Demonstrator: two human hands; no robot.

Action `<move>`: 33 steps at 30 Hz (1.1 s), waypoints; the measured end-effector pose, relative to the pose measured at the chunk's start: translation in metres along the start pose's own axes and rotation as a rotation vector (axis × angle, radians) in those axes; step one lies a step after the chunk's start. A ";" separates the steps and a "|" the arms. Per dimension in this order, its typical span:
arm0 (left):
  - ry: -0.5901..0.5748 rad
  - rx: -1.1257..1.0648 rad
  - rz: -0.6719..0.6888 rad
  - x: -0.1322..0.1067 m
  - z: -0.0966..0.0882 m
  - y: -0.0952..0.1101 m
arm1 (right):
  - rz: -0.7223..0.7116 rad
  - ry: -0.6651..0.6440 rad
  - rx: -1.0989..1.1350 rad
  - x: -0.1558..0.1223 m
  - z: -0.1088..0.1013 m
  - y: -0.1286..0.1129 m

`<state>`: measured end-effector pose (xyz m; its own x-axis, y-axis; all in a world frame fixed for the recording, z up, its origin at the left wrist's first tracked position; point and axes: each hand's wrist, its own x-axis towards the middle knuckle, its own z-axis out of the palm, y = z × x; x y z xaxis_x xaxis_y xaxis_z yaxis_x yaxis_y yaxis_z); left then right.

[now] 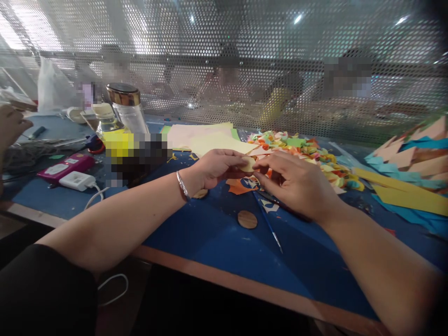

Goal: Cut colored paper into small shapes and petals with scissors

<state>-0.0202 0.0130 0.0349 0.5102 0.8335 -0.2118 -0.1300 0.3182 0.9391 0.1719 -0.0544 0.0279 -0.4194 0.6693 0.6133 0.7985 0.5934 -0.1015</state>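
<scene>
My left hand point(220, 167), with a silver bangle at the wrist, pinches a small pale yellow disc point(248, 164) between thumb and fingers. From the other side, my right hand point(292, 179) has its thumb and index fingertips at the disc's right edge. Whether the disc is paper or wood I cannot tell. Below the hands a round wooden disc point(247, 219) lies flat on the blue table point(210, 238). A thin blue paintbrush point(269, 225) lies to its right. Another disc point(200, 193) is partly hidden behind my left wrist. Orange paper scraps point(241, 186) lie under the hands.
Paper sheets point(199, 135) and a heap of colourful folded paper point(301, 147) lie behind the hands. Layered folded paper point(416, 158) stands at right. At left are a glass bottle point(129, 114), a pink power strip point(66, 167) and another person's hand point(12, 123). A perforated metal screen point(224, 42) closes the back.
</scene>
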 end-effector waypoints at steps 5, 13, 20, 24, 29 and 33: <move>-0.079 0.050 -0.015 -0.004 0.002 0.000 | 0.036 0.019 0.009 0.001 -0.001 0.000; -0.191 0.100 0.098 -0.005 0.002 -0.005 | 0.162 0.027 0.087 0.000 0.000 0.006; -0.147 0.178 0.248 -0.008 0.007 -0.012 | 0.190 0.053 0.089 0.001 0.000 0.004; -0.097 0.208 0.242 -0.009 0.010 -0.011 | 0.205 0.057 0.108 0.002 -0.001 0.002; -0.068 0.247 0.235 -0.011 0.012 -0.007 | 0.216 0.057 0.106 0.002 0.000 0.003; -0.064 0.274 0.242 -0.012 0.012 -0.006 | 0.210 0.064 0.115 0.001 0.001 0.005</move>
<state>-0.0156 -0.0040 0.0347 0.5462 0.8369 0.0342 -0.0256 -0.0241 0.9994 0.1749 -0.0503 0.0272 -0.2186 0.7559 0.6171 0.8092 0.4938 -0.3183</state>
